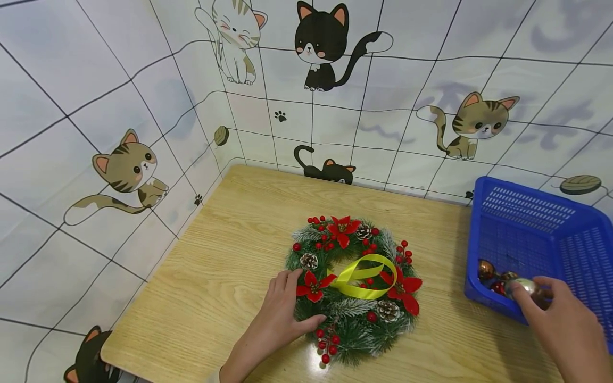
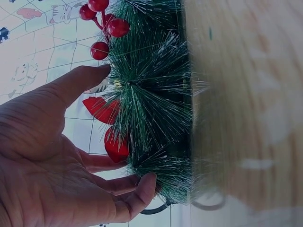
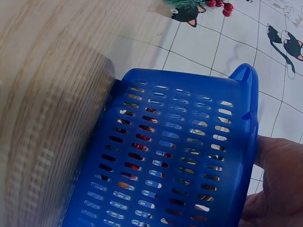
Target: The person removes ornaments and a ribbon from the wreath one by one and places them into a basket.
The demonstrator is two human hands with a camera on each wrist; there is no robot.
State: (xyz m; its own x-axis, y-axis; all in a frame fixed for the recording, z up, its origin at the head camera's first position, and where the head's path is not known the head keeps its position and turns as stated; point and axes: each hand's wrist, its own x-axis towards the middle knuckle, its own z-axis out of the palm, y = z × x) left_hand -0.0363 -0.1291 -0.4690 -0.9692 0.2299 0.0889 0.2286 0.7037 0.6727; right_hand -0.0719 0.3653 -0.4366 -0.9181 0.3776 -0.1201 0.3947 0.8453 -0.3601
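Observation:
A green Christmas wreath (image 1: 351,306) lies on the wooden table, trimmed with red poinsettias, berries and pinecones. A loop of yellow ribbon (image 1: 364,290) lies across its centre. My left hand (image 1: 282,308) rests against the wreath's left side, thumb and fingers spread; in the left wrist view the fingertips (image 2: 145,187) touch the needles. Inside the blue basket's near left corner, my right hand (image 1: 560,314) pinches a shiny pale Christmas ball (image 1: 524,288) between thumb and fingers. Several copper and red baubles (image 1: 486,269) lie by it. In the right wrist view the basket wall hides the fingertips.
The blue plastic basket (image 1: 493,298) stands on the right of the table (image 1: 230,255), its slotted side (image 3: 165,142) filling much of the right wrist view. A cat-patterned wall covering (image 1: 383,117) closes off the back and left.

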